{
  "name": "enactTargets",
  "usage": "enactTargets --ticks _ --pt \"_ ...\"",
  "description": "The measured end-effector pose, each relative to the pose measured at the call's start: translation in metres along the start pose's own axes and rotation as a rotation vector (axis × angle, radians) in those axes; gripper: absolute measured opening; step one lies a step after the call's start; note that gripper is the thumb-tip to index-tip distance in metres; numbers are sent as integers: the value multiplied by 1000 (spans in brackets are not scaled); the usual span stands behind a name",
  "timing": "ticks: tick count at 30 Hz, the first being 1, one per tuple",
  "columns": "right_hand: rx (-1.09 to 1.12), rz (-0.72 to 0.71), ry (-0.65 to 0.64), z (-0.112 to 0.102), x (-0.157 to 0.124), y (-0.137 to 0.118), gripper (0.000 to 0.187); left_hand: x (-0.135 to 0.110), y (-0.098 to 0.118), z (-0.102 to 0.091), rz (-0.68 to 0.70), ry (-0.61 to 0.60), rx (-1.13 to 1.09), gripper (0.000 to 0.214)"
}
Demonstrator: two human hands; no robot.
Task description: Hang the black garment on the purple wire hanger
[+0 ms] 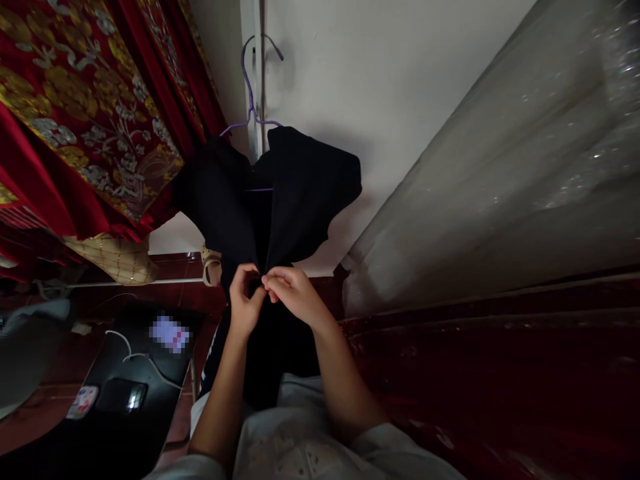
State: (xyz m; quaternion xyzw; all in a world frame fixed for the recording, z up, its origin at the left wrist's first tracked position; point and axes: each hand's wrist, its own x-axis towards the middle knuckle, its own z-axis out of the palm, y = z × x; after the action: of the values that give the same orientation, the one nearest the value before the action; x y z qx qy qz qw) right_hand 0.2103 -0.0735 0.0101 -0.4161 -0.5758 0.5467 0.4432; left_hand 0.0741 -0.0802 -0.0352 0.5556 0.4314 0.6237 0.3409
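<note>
A black garment (295,193) hangs on a purple wire hanger (250,100) hooked on the white wall. My left hand (245,303) and my right hand (293,290) meet at the garment's front, just below the open neckline. Both hands have their fingers pinched together on the dark cloth, thumbs and forefingers nearly touching. What exactly sits between the fingertips is too small and dark to make out. My forearms rise from the bottom of the view over my white clothing (300,440).
A red and gold embroidered curtain (85,113) hangs at the left. A black table (115,393) with a white cable and small items stands at lower left. A clear plastic-covered surface (500,187) slopes at the right above a dark red glossy surface (500,387).
</note>
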Motion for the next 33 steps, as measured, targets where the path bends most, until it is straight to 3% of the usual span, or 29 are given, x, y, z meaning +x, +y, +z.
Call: enactTargets --ticks 4,7,10,14,17,20,22,24,27,29,33 --pt "29 42 44 -2 -2 0 29 -3 2 4 -4 -109 -1 22" --pt "95 61 29 -4 -4 4 31 -1 3 4 -5 -99 19 14" --pt "149 69 20 -8 14 -1 32 2 1 5 -9 -69 32 10" --pt "131 -62 163 -15 80 -49 26 -1 -1 18 28 -94 213 7" --pt "56 -239 361 -18 130 -104 31 -7 3 36 83 -269 353 12" --pt "39 -292 416 -20 146 -137 33 -3 13 45 117 -464 465 14" --pt "47 -333 374 -22 139 -139 32 14 25 42 144 -552 460 14" --pt "52 -378 338 -25 125 -129 31 43 42 34 210 -519 406 10" --pt "63 -409 316 -28 102 -111 33 96 77 19 376 -231 335 14" --pt "70 -417 297 -28 89 -105 32 127 100 12 506 -133 366 22" --pt "67 -467 303 -23 77 -103 28 157 123 11 661 -204 550 15"
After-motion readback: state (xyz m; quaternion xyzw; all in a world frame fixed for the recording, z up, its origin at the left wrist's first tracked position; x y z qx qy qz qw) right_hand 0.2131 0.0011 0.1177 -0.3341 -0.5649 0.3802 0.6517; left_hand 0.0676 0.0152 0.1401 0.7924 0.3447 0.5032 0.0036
